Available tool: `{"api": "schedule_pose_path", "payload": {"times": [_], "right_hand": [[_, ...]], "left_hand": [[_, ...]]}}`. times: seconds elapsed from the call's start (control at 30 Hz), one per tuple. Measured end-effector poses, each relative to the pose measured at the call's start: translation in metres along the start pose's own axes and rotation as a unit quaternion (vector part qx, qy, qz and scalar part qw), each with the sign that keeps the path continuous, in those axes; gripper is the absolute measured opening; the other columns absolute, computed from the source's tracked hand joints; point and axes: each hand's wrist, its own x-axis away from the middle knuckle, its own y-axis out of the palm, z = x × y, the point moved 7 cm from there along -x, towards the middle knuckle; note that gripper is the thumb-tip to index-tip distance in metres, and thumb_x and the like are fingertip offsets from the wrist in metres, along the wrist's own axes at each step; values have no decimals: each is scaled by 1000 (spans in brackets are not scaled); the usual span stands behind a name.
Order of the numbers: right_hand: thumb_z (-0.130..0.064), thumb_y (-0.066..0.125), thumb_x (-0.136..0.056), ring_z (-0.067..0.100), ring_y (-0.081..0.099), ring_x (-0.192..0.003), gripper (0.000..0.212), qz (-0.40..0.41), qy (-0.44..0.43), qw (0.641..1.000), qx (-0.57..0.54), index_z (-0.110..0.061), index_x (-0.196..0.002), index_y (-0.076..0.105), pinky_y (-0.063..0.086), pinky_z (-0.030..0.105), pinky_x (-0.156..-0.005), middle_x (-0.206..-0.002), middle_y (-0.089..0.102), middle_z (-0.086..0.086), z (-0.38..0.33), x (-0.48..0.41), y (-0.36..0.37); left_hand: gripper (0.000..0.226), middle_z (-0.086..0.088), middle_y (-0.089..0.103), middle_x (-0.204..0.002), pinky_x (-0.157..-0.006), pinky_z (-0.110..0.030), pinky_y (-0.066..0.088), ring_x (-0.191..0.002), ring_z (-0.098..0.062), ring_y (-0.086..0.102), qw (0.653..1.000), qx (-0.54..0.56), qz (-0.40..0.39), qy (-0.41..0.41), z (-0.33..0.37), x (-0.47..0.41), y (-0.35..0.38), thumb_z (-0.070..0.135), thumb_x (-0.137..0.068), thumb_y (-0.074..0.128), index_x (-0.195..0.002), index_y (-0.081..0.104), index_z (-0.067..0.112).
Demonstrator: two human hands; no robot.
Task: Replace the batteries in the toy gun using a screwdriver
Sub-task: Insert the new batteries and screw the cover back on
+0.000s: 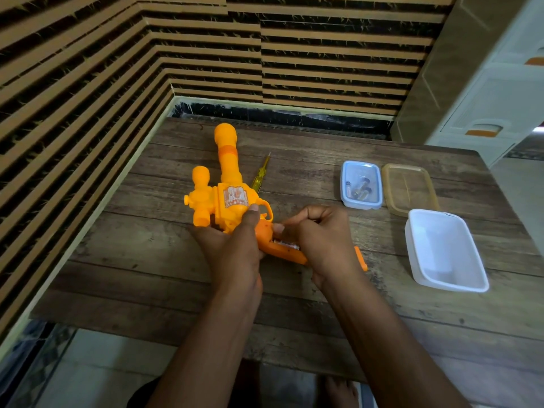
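An orange toy gun (226, 184) lies on the wooden table (147, 275), barrel pointing away from me. My left hand (235, 248) grips the gun's body near the trigger, thumb on top. The handle's battery compartment (287, 245) is open and a battery shows inside. My right hand (321, 240) has curled fingers at that opening, fingertips pressing at the battery. An orange cover piece (361, 258) lies on the table just right of my right hand, partly hidden. A yellow screwdriver (260, 173) rests on the table beside the barrel, untouched.
A small blue-rimmed container (344, 184) holding batteries stands to the right, with a brown lid (409, 187) beside it. A white tub (447, 251) sits near the right edge. A striped wall runs along the left and back. White drawers (494, 107) stand at far right.
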Motion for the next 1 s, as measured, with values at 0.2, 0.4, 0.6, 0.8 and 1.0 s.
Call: {"api": "schedule_pose_path", "payload": {"times": [0.2,0.4,0.6,0.8,1.0], "right_hand": [[-2,78,-66,22,60,-62,14,21,15,1000,17,10,-68,70,59,47,-64,-70,69,29,4,-6,0],[-12,77,-58,23,61,-63,31,40,15,999,31,13,-74,69,59,56,-64,-78,69,32,1,-2,0],[-8,74,-55,19,58,-61,28,56,14,998,12,13,-68,63,55,41,-58,-75,66,35,4,-4,1],[5,73,-69,22,65,-60,16,46,3,999,9,-4,-56,73,59,47,-60,-60,71,17,4,-4,-4],[8,71,-68,26,71,-67,30,23,12,1000,-18,-17,-50,74,62,47,-73,-60,72,10,6,-6,-4]], "left_hand": [[72,-7,71,-130,-71,-61,63,-110,-37,73,1000,-1,5,-17,-4,1,0,27,-71,88,-135,55,27],[68,-4,70,-132,-73,-63,62,-111,-35,73,1000,-9,8,-18,-5,2,-1,21,-77,88,-136,53,27],[72,-7,70,-131,-73,-60,63,-110,-32,74,1000,-8,11,-21,-5,3,-1,20,-74,88,-136,52,27],[66,-1,67,-134,-76,-60,62,-113,-28,71,1000,-12,20,-18,-2,7,0,13,-83,85,-138,50,25],[64,-4,70,-130,-75,-61,62,-110,-30,73,999,-11,19,-30,-4,9,1,15,-82,86,-134,51,25]]}}
